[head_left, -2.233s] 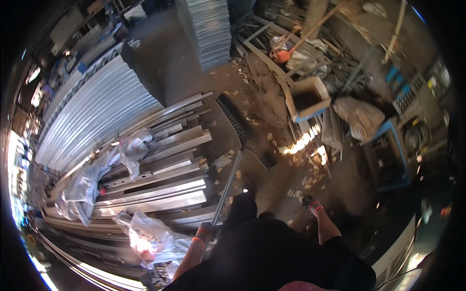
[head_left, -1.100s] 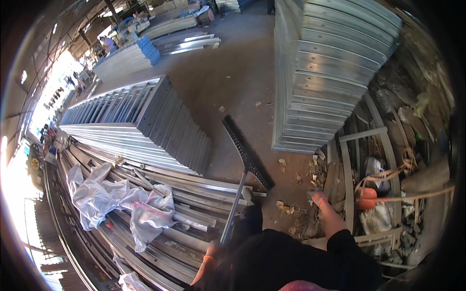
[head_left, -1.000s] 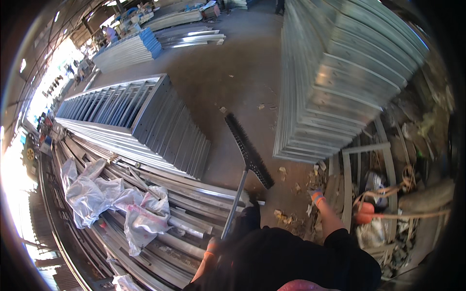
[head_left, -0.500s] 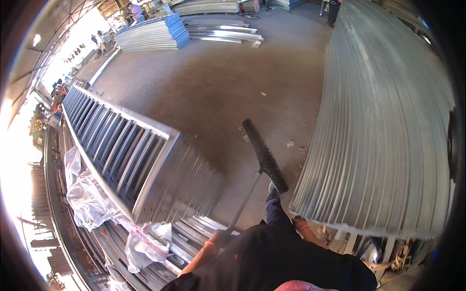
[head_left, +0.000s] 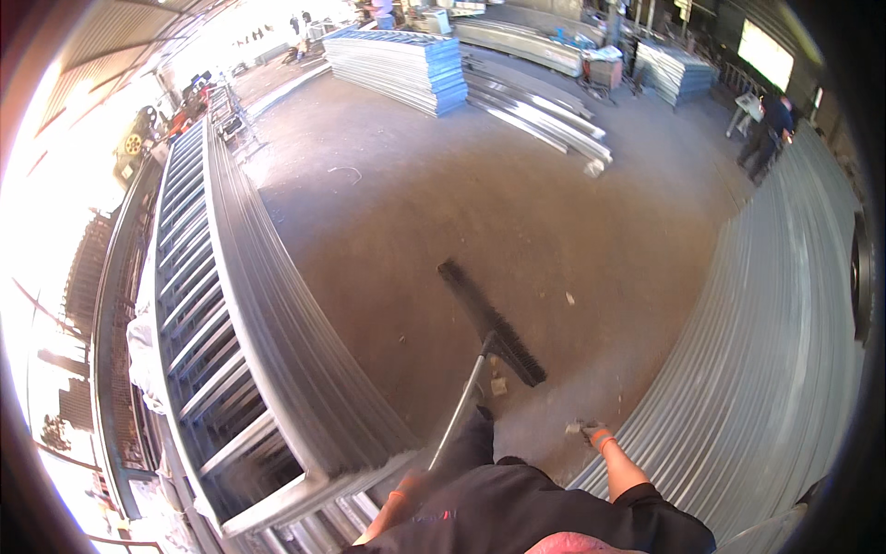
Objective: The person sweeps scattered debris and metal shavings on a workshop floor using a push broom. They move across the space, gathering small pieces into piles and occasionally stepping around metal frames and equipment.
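Note:
A long-handled push broom (head_left: 472, 300) with a wide black bristle head stands out in front of me, its head slanting across the brown floor. Its pale metal handle (head_left: 459, 408) runs down to my left hand (head_left: 412, 482), which is closed round it close to my body. An orange cuff shows at that wrist. My right hand (head_left: 588, 431), gloved and also orange-cuffed, is held out to the right, off the broom. Its fingers look loosely apart, with nothing visible in them. Small scraps (head_left: 499, 384) lie beside the broom head.
At left stands a long stack of metal ladder-like frames (head_left: 231, 305). Ribbed metal sheets (head_left: 748, 369) line the right side. Farther off are a stack of panels (head_left: 397, 69), loose metal lengths (head_left: 544, 115) and a person in dark clothes (head_left: 771, 134).
My view has swung up and to the right, showing more of the far floor. My right arm has reached forward from beside my body. The left hand still grips the broom.

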A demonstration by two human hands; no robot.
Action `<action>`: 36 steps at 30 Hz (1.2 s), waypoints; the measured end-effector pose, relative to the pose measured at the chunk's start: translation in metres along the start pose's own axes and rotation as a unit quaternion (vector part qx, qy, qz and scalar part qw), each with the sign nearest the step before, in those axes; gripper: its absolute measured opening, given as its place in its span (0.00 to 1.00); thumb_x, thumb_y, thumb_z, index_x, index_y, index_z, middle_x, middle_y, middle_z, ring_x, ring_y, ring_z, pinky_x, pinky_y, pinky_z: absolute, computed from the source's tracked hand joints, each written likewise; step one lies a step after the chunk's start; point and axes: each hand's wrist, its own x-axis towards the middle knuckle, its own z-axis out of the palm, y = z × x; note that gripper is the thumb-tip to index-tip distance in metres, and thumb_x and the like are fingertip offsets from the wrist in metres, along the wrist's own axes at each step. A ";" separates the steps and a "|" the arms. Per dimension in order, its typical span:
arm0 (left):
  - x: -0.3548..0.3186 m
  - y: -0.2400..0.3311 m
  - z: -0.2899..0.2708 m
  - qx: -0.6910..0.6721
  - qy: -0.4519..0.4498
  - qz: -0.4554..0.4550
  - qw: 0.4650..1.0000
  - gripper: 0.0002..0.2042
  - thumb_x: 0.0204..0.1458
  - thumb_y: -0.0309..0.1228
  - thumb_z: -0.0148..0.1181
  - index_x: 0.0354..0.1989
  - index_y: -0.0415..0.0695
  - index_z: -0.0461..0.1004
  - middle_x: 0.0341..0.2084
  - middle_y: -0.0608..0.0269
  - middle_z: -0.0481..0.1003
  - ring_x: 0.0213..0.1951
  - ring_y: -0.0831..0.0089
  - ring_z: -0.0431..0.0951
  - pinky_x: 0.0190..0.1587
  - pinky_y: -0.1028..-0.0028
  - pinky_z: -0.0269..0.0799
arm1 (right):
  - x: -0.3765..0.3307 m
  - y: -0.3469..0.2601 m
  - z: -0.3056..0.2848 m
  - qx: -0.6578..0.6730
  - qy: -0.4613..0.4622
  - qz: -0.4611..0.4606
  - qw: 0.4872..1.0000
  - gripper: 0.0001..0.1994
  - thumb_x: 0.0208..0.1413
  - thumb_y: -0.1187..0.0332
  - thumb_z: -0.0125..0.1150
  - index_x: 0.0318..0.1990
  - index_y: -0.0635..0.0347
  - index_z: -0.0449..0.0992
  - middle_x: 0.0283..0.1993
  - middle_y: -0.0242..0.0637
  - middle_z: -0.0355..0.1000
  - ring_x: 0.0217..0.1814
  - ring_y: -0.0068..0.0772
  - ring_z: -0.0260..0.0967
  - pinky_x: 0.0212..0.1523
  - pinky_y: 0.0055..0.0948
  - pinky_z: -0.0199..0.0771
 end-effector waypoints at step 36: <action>0.815 0.237 -0.955 -0.406 0.106 -0.316 0.851 0.29 0.48 0.50 0.72 0.51 0.40 0.82 0.50 0.53 0.81 0.53 0.67 0.80 0.55 0.70 0.73 | 1.069 -1.283 0.068 0.002 -0.152 -0.163 0.975 0.11 0.58 0.67 0.65 0.46 0.59 0.79 0.36 0.36 0.78 0.35 0.33 0.75 0.36 0.34 0.76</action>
